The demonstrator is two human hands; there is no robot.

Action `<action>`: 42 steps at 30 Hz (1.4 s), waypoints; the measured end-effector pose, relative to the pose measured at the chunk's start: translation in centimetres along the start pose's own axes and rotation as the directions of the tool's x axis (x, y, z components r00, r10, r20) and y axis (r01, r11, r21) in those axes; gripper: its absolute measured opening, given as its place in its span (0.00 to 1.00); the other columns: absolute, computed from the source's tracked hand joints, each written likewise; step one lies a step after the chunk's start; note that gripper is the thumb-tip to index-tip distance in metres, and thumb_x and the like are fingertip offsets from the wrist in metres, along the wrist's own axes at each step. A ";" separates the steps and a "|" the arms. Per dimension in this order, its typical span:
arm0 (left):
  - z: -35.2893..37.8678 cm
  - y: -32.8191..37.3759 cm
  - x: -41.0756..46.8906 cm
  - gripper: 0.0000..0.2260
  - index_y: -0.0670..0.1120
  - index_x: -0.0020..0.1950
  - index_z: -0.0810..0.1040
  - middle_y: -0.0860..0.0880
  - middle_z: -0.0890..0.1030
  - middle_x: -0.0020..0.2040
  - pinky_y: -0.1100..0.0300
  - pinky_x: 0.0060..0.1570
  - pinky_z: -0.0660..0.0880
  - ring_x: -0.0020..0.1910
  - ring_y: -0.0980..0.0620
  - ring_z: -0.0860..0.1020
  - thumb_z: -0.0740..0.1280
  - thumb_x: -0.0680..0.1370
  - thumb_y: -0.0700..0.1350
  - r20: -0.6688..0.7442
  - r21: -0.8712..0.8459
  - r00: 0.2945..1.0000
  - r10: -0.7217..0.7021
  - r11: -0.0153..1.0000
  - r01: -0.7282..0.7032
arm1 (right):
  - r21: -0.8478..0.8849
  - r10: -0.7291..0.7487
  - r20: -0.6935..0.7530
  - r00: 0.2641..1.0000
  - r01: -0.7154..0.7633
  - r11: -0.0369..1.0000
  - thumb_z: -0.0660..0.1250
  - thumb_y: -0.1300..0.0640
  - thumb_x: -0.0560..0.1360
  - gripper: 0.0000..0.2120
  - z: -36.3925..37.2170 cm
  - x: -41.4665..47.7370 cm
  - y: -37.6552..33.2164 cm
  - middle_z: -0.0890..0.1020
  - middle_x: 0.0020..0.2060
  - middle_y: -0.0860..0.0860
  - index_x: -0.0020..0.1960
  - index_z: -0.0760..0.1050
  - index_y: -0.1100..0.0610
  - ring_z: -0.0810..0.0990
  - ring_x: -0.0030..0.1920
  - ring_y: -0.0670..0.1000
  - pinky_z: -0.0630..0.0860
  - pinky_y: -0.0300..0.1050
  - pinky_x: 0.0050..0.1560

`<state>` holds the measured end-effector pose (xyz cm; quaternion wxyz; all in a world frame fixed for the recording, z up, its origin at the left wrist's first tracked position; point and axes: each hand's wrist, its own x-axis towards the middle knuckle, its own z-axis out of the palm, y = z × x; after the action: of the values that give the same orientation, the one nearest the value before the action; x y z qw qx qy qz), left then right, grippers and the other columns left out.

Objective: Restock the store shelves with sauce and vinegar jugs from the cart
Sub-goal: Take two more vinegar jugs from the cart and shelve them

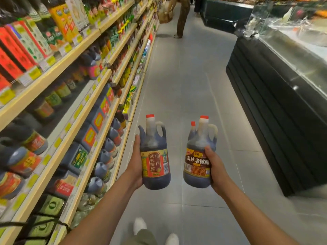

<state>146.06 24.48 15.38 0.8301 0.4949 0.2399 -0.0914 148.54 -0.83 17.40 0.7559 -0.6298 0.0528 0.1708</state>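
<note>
My left hand (136,163) grips a dark vinegar jug (154,156) with a red cap and a red-and-yellow label, held upright over the aisle floor. My right hand (215,167) grips a second dark vinegar jug (199,156) with red caps and a brown label, also upright. The two jugs are side by side and apart, in front of me at about waist height. The store shelves (74,121) run along my left, stocked with dark sauce and vinegar jugs (113,135) and bottles. No cart is in view.
A black refrigerated display counter (276,106) with a glass top lines the right side of the aisle. A person (182,16) stands far down the grey tiled aisle (185,82), beside a cardboard box (165,16). My white shoes (139,225) show at the bottom.
</note>
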 end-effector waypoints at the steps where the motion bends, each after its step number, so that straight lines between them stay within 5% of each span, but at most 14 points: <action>1: 0.1 0.4 1.0 0.35 0.50 0.66 0.78 0.47 0.88 0.47 0.51 0.41 0.83 0.45 0.47 0.87 0.62 0.73 0.75 -0.006 -0.016 1.000 0.019 1.000 -0.019 | -0.002 0.000 -0.005 1.000 0.000 1.000 0.64 0.34 0.71 0.30 0.0 1.1 -0.3 0.86 0.53 0.55 0.66 0.74 0.51 0.85 0.54 0.59 0.83 0.55 0.53; 4: 1.0 2.3 3.9 0.36 0.53 0.53 0.81 0.51 0.87 0.39 0.51 0.35 0.83 0.36 0.50 0.87 0.65 0.63 0.81 -0.026 -0.010 0.997 -0.074 0.997 0.074 | -0.015 -0.007 -0.026 1.000 0.007 1.000 0.66 0.32 0.69 0.30 0.2 4.5 -1.4 0.86 0.53 0.55 0.64 0.76 0.49 0.86 0.53 0.57 0.83 0.54 0.51; 7: 0.8 3.5 8.3 0.34 0.55 0.47 0.85 0.50 0.88 0.42 0.49 0.37 0.83 0.39 0.48 0.87 0.67 0.59 0.82 -0.002 0.008 0.996 -0.091 0.996 0.091 | -0.027 -0.001 -0.036 0.999 0.000 1.000 0.63 0.35 0.72 0.26 0.7 8.4 -2.3 0.86 0.53 0.54 0.64 0.76 0.49 0.86 0.53 0.57 0.83 0.52 0.50; 12: 1.7 8.1 14.3 0.27 0.61 0.59 0.83 0.46 0.86 0.56 0.49 0.50 0.81 0.54 0.43 0.85 0.62 0.72 0.77 0.095 0.011 0.992 0.084 0.996 -0.085 | -0.039 -0.005 -0.040 0.999 0.004 0.999 0.64 0.33 0.70 0.29 3.0 15.7 -4.2 0.86 0.53 0.54 0.64 0.76 0.49 0.86 0.53 0.57 0.84 0.49 0.46; 18: -0.9 14.8 21.9 0.31 0.58 0.64 0.81 0.40 0.83 0.60 0.42 0.59 0.79 0.58 0.39 0.83 0.59 0.73 0.77 0.139 -0.011 0.988 0.069 0.998 -0.068 | -0.047 0.008 -0.063 0.998 -0.010 0.999 0.64 0.34 0.71 0.29 7.5 24.6 -6.1 0.86 0.51 0.54 0.65 0.75 0.51 0.86 0.53 0.57 0.84 0.50 0.46; 22: -3.3 18.6 25.2 0.31 0.56 0.67 0.79 0.42 0.84 0.59 0.51 0.49 0.82 0.57 0.41 0.84 0.57 0.76 0.74 0.110 -0.032 0.989 0.096 0.995 -0.093 | -0.040 0.008 -0.046 0.999 -0.009 0.999 0.64 0.34 0.71 0.29 10.9 29.9 -6.8 0.86 0.51 0.55 0.64 0.76 0.51 0.86 0.52 0.58 0.84 0.50 0.45; 28: -7.5 22.3 29.0 0.33 0.58 0.71 0.74 0.43 0.82 0.65 0.37 0.64 0.76 0.62 0.40 0.81 0.61 0.73 0.76 -0.038 -0.078 0.981 0.189 0.978 -0.192 | -0.057 0.028 0.035 0.999 -0.026 0.998 0.65 0.33 0.70 0.32 15.5 36.6 -7.8 0.86 0.53 0.58 0.66 0.75 0.53 0.86 0.53 0.60 0.83 0.53 0.47; 31: -9.5 23.5 30.3 0.33 0.59 0.65 0.80 0.42 0.84 0.61 0.37 0.61 0.77 0.59 0.39 0.83 0.62 0.70 0.78 -0.124 -0.100 0.977 0.173 0.978 -0.185 | -0.093 0.060 0.111 0.992 -0.050 0.994 0.68 0.29 0.65 0.37 18.0 40.1 -8.0 0.86 0.52 0.58 0.64 0.77 0.53 0.86 0.52 0.60 0.84 0.52 0.46; 36: -12.3 25.3 31.1 0.35 0.56 0.65 0.81 0.41 0.85 0.58 0.50 0.48 0.81 0.57 0.41 0.84 0.60 0.70 0.79 -0.214 -0.174 0.963 0.162 0.964 -0.201 | -0.154 0.134 0.253 0.958 -0.096 0.983 0.73 0.24 0.58 0.46 22.4 45.8 -7.8 0.85 0.53 0.60 0.64 0.77 0.55 0.85 0.53 0.63 0.82 0.61 0.54; 42: -15.4 26.3 30.1 0.40 0.55 0.67 0.77 0.44 0.84 0.58 0.45 0.54 0.80 0.60 0.42 0.81 0.64 0.65 0.80 -0.479 -0.279 0.869 0.124 0.917 -0.285 | -0.228 0.203 0.461 0.864 -0.106 0.968 0.73 0.31 0.62 0.43 28.8 51.4 -7.7 0.84 0.55 0.63 0.66 0.76 0.59 0.83 0.56 0.67 0.76 0.67 0.61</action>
<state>177.66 53.36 15.07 0.8292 0.3741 0.3836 0.1588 195.27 35.80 15.25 0.6635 -0.6323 -0.1029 0.3864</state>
